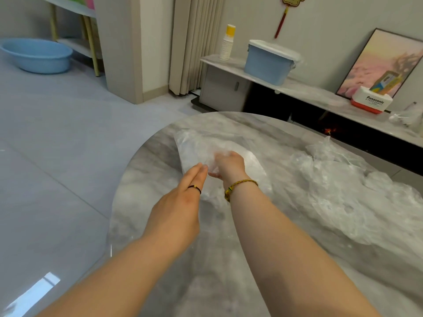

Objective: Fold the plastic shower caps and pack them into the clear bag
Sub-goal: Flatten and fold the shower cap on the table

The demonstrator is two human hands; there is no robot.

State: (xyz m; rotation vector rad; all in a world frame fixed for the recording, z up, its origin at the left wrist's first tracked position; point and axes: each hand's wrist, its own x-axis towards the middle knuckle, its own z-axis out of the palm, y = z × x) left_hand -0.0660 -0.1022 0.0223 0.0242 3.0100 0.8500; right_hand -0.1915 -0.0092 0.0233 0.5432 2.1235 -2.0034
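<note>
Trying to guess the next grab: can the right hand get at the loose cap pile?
Probably yes. The pile lies on the table just beside the right hand, nothing between them, though that hand is at the bag now.

Home living rm: curtain (194, 42), framed pic (375, 60), low cabinet (225, 89)

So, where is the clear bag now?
In the head view the clear bag lies on the table, left of the shower cap pile, with the left hand and right hand at its near end.
</note>
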